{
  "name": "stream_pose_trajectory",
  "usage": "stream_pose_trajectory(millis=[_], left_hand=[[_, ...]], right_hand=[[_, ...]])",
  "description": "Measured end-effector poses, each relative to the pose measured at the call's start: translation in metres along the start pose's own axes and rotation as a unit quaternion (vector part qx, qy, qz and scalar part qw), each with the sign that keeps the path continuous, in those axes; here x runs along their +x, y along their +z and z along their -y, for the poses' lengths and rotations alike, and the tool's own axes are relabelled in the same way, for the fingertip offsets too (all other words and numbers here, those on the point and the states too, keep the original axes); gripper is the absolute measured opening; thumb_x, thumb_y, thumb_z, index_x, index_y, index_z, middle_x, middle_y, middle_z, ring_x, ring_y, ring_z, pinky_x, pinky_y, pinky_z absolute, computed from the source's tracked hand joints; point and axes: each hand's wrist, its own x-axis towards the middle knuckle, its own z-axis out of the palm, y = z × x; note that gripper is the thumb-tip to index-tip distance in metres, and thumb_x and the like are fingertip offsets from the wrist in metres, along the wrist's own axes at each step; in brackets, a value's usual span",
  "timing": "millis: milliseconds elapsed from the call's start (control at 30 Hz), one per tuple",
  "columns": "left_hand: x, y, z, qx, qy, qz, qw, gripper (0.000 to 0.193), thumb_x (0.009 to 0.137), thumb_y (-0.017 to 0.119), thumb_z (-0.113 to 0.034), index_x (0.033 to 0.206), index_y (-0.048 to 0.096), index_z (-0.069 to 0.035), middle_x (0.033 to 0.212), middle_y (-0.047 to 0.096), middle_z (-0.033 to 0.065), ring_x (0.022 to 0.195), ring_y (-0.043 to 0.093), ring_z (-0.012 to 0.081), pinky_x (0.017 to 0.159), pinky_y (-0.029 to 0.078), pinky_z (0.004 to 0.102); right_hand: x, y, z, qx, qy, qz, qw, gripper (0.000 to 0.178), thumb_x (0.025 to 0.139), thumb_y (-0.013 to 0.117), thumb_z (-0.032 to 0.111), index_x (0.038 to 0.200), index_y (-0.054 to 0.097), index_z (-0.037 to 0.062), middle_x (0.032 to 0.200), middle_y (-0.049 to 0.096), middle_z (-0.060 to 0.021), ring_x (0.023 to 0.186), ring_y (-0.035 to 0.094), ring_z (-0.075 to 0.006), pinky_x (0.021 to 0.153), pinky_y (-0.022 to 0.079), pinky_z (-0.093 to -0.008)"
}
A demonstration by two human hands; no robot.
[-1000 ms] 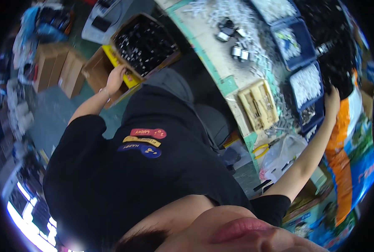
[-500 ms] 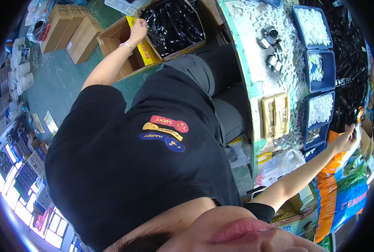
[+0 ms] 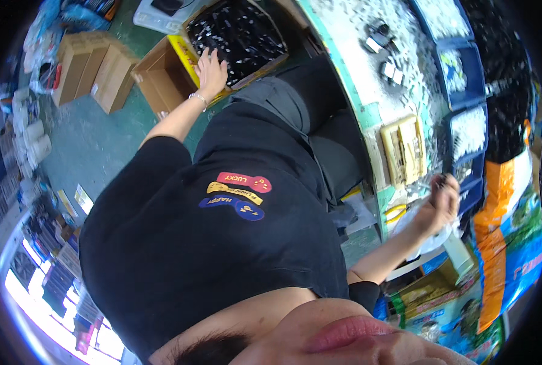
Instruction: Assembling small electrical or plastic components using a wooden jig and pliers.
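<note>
My left hand reaches over the yellow edge between two cardboard boxes, fingers spread, nothing visible in it. Beyond its fingertips lies a box filled with small glossy black pieces. On the other side, my right hand hangs over the near right part of the worktable with its fingers curled and blurred by motion. A small dark piece shows at its fingertips; its exact kind is unclear. Beside this hand are a blue bin and yellow-handled pliers.
On the table lie many small white pieces, a tan fixture block and small black-and-white parts. Blue bins of white pieces line its far side, before a black heap. An orange-and-blue sack stands right; closed cartons stand left.
My left hand has opened and shifted down and slightly right at the box edge. My right hand has drawn back leftward from the black heap, with a dark piece now at its fingertips.
</note>
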Motion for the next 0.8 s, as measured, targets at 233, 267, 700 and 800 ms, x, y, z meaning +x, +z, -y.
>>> stream_pose_trajectory(millis=[233,267,700,800], left_hand=[[0.030,-0.101,-0.145,-0.263,0.346,-0.099,0.895,0.035,0.081,0.059,-0.011,0.115,0.051,-0.002,0.123,0.045,0.0168,0.112,0.043,0.0320,0.096,0.032,0.0395],[0.035,-0.115,-0.166,-0.283,0.401,-0.091,0.866,0.034,0.081,0.059,-0.009,0.114,0.051,-0.001,0.122,0.046,0.0170,0.110,0.045,0.0312,0.095,0.034,0.0379],[0.036,-0.162,-0.329,-0.119,0.544,-0.096,0.825,0.038,0.071,0.070,-0.040,0.093,0.062,-0.009,0.087,0.058,0.0035,0.080,0.054,0.0226,0.067,0.040,0.0354],[0.042,-0.150,-0.330,-0.103,0.532,-0.095,0.835,0.040,0.070,0.071,-0.040,0.093,0.062,-0.009,0.087,0.059,0.0043,0.079,0.054,0.0226,0.067,0.039,0.0352]], right_hand=[[-0.034,0.047,-0.028,-0.471,-0.140,0.116,0.863,0.020,0.070,0.070,0.004,0.090,0.067,0.0051,0.097,0.061,-0.0103,0.087,0.059,-0.0250,0.075,0.046,-0.0321],[-0.031,0.050,-0.022,-0.507,-0.166,0.126,0.836,0.020,0.070,0.071,0.007,0.090,0.067,0.0063,0.098,0.060,-0.0093,0.089,0.058,-0.0253,0.076,0.044,-0.0338],[-0.026,0.041,0.000,-0.545,-0.090,0.126,0.824,0.014,0.069,0.067,0.009,0.077,0.058,0.0039,0.085,0.054,-0.0081,0.082,0.054,-0.0276,0.073,0.044,-0.0366],[-0.023,0.044,0.014,-0.578,-0.102,0.126,0.800,0.014,0.069,0.066,0.006,0.080,0.058,0.0034,0.086,0.054,-0.0087,0.078,0.056,-0.0265,0.067,0.046,-0.0353]])
